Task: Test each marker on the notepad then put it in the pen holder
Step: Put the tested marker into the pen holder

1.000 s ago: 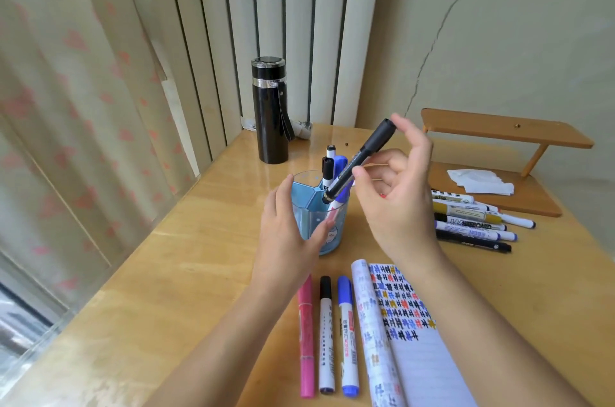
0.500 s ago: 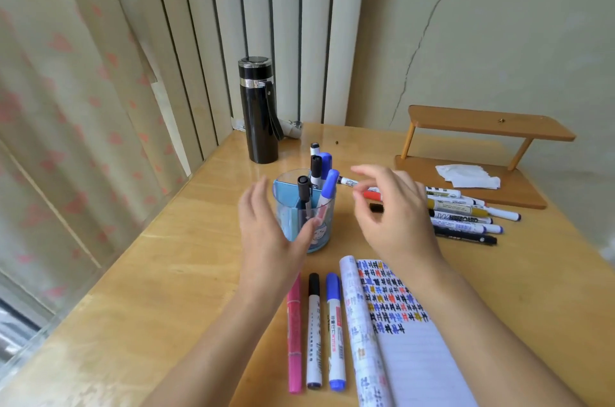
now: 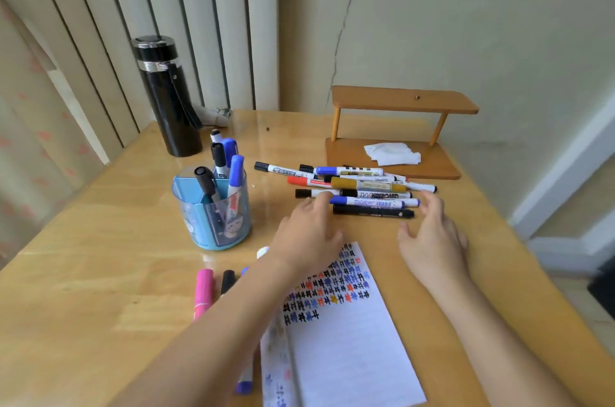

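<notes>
**Black marker dropped in; both hands go to the pile for the next one.**
The black marker [image 3: 204, 181] that the right hand held a second ago now stands in the blue pen holder [image 3: 213, 226] among several blue and black ones, so that one looks done. The left hand [image 3: 307, 233] and right hand [image 3: 432, 236], both empty with fingers loosely spread, flank the loose markers [image 3: 361, 185] on the counter [image 3: 100, 240]. The notepad [image 3: 349, 333] lies below the wrists.

Blue pen holder [image 3: 199, 226] upright, several capped markers [image 3: 235, 173] standing inside. Loose marker pile [image 3: 366, 187] lies flat beyond the open notepad [image 3: 346, 340], whose top rows are scribbled. A pink marker [image 3: 203, 290] lies beside it.
</notes>
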